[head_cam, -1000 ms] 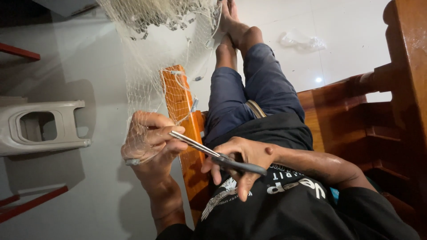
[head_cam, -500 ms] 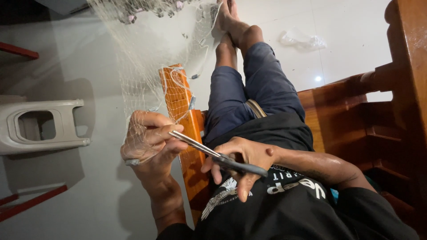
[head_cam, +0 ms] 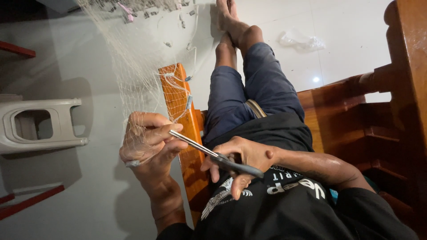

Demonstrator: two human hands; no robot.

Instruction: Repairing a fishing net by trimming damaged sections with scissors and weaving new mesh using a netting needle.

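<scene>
Left hand (head_cam: 149, 144) bunches the net (head_cam: 133, 75); right hand (head_cam: 242, 160) grips scissors (head_cam: 209, 153). Keep mesh taut, snip only at the blade tips.

Pale net (head_cam: 147, 89), scissors (head_cam: 213, 153) tip-first

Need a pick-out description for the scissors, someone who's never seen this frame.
Start at the orange wooden armrest running up the middle, draped in pale fishing net. Just below it, the right hand grips dark handles; the scissors point left toward the net-wrapped left hand. They are the only slim metal blades there.
</scene>
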